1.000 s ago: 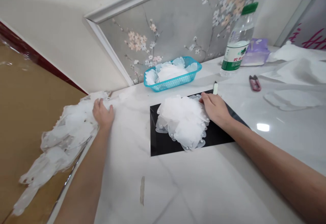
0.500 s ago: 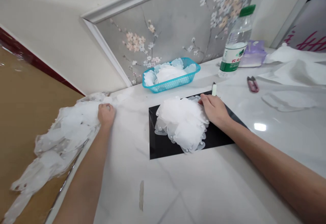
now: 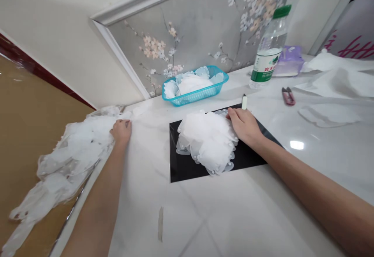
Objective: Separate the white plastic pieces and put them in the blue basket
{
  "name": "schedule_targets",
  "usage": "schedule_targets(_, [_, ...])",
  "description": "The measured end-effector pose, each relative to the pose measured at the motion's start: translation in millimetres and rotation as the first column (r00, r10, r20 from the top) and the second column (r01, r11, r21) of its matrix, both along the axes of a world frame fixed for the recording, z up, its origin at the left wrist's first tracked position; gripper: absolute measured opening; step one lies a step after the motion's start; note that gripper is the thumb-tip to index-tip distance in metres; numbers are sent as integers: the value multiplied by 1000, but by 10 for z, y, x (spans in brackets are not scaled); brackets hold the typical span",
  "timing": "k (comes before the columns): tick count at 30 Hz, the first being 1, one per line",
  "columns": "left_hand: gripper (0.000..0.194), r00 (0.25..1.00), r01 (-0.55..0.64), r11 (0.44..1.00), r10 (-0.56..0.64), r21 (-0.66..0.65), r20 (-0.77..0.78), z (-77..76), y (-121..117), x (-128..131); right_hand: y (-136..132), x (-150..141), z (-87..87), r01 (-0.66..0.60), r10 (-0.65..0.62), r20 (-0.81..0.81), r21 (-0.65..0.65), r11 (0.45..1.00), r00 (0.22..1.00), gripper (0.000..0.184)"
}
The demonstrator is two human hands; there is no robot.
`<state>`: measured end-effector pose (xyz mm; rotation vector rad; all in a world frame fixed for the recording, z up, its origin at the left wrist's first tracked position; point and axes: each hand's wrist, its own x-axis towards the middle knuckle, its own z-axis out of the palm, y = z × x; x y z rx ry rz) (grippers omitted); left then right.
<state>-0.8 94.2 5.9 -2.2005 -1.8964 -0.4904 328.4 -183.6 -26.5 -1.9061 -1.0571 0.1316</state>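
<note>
A heap of thin, translucent white pieces with rounded tabs (image 3: 206,140) lies on a black mat (image 3: 251,159). My right hand (image 3: 244,126) rests at the heap's right edge, thumb and fingers bent together against it; what is between the fingertips is hidden. On the left, a tangled pile of whitish film-like scraps (image 3: 78,144) hangs over the table edge. My left hand (image 3: 121,131) is at that pile's right end with its fingers curled closed. Whether it grips a scrap I cannot make out.
Behind the mat a blue plastic basket (image 3: 195,95) holds more white pieces. A pen-like tool (image 3: 244,102), thread snips (image 3: 288,96), a water bottle (image 3: 269,52), a purple tissue pack (image 3: 290,60) and white sheets (image 3: 344,80) stand or lie to the right. A brown surface (image 3: 32,120) drops off at left.
My left hand has gone from spread fingers to a closed hand at the scrap pile. The scraps have shifted slightly down and left in view. My right hand stays by the heap.
</note>
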Motion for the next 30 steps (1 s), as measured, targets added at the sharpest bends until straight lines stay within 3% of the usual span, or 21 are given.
schedule_targets(8, [32,992,-127,992,127,20,23,48,39,-43,18,11,-25,-9,9,28,-11,1000,1000,37])
schedule_targets(18, [41,993,-113,993,113,19,-28,46,24,45,32,19,-25,-13,23,122,-77,997,992,31])
schedule_targets(30, [34,995,-97,995,96,31,35,46,60,57,40,35,-48,-12,24,141,-82,997,990,29])
